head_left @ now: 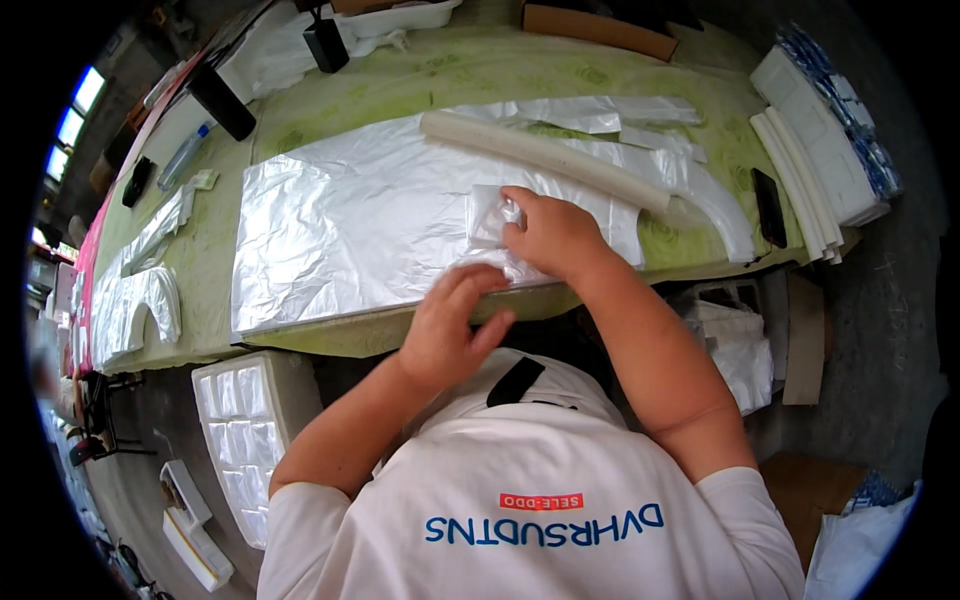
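Observation:
A stack of shiny white plastic film lies flat along the near edge of the table, its strap-like ends reaching right. On it sits a small folded bundle of clear plastic film. My right hand has its thumb and index finger closed on this bundle's right side. My left hand is just nearer to me, at the table edge, fingers apart and thumb spread, holding nothing visible. Its fingertips are close to the film's edge. A long off-white tube rests diagonally across the film beyond my right hand.
A green patterned cloth covers the table. A black phone lies at right beside white packs. At left are a plastic bottle and another film piece. Below the edge stands a box of folded film packs.

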`<state>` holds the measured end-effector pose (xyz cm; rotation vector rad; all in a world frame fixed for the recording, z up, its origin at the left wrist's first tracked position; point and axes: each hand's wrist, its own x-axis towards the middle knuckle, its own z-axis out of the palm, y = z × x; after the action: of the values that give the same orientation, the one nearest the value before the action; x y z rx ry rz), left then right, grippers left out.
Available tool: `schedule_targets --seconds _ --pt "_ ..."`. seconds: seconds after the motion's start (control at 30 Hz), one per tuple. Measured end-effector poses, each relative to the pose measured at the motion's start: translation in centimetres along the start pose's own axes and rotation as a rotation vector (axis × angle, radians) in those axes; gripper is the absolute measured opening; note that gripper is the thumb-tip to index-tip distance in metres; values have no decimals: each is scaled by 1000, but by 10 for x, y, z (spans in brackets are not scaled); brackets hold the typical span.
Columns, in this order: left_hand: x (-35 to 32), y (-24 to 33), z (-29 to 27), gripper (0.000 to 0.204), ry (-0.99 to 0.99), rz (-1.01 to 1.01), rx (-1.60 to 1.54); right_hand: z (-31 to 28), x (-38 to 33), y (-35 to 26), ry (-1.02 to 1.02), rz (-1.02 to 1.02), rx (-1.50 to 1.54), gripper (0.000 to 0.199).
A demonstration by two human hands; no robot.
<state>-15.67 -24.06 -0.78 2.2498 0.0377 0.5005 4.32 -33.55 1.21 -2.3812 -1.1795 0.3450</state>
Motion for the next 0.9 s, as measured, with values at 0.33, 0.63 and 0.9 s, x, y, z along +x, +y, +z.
schedule_targets --seconds 0.33,0.63,0.9 --pt "-26 11 11 43 38 -963 -1250 2 -75 -27 -63 -226 43 46" --pt "-54 6 27 34 178 -704 -1109 47 -91 -34 -67 89 928 27" --pt "-75 12 6 26 585 -520 -1076 65 -91 -43 61 -29 1002 21"
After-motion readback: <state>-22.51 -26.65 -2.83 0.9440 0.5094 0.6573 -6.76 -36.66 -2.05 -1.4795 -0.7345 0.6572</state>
